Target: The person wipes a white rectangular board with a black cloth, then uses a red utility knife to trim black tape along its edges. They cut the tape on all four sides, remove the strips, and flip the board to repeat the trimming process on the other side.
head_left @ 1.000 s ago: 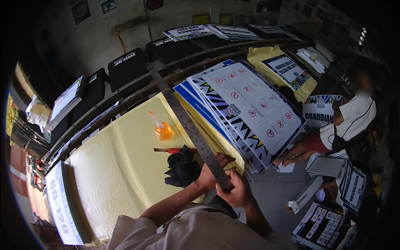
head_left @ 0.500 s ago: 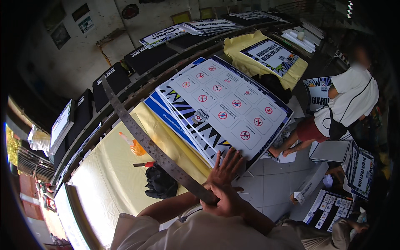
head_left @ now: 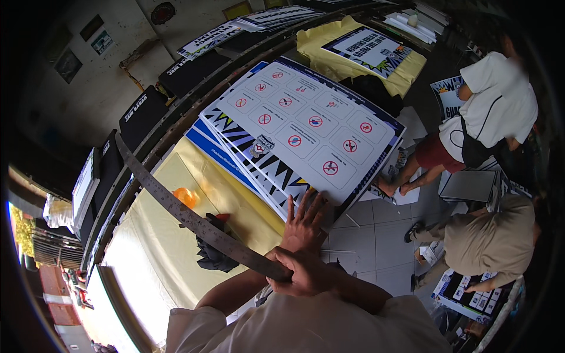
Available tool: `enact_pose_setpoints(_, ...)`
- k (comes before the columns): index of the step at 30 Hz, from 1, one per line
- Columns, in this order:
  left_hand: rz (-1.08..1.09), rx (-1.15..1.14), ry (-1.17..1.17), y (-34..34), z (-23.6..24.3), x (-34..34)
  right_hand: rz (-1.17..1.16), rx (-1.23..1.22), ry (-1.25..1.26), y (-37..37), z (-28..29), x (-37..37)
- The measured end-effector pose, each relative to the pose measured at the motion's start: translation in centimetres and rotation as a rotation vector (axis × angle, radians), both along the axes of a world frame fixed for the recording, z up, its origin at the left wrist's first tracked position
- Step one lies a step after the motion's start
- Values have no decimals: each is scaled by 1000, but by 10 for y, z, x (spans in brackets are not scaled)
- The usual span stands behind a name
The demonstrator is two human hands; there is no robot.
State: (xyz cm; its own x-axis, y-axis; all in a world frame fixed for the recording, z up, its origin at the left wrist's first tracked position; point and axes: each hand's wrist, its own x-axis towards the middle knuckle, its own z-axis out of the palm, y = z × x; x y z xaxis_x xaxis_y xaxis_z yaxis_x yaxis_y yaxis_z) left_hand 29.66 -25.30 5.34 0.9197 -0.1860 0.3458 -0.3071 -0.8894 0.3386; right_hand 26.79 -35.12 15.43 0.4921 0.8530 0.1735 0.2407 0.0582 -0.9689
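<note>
My left hand (head_left: pixel 303 226) lies with fingers spread on the near corner of a stack of printed sign boards (head_left: pixel 268 112). The top board is white, with rows of red prohibition symbols and a jagged black-and-white border. Crossing over my left wrist, my right hand (head_left: pixel 297 270) is closed around the near end of a long steel ruler (head_left: pixel 203 226). The ruler slants up to the far left above a yellow-covered table (head_left: pixel 153 235). Under and beside it are an orange object (head_left: pixel 187 197), partly hidden, a small red-ended tool (head_left: pixel 222 217) and a crumpled black bundle (head_left: pixel 216 256).
Black boards (head_left: pixel 143 110) line a rack beyond the table. Farther back, another sign (head_left: pixel 368 50) rests on yellow sheeting (head_left: pixel 309 41). To the right stand a person in a white shirt (head_left: pixel 491 106) and a person in beige (head_left: pixel 485 235), bent over a dark printed panel (head_left: pixel 471 294).
The view has shifted, so the board stack sits higher and farther left. The ruler's far end has moved left. At right, the person in beige has come further into view, bending over the panel.
</note>
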Motion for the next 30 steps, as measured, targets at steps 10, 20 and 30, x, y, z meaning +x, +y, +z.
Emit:
enact_pose_setpoints(10, -80, 54, -72, 5, 3, -3, 34, -45, -36, -3, -6, -7)
enact_pose_setpoints(20, -239, -5, -300, 20, 27, 8, 60, -54, 7, -15, 4, -21)
enact_pose_setpoints(30, -332, 72, -630, 54, 138, 74, 144, -80, 94, -39, 42, -29)
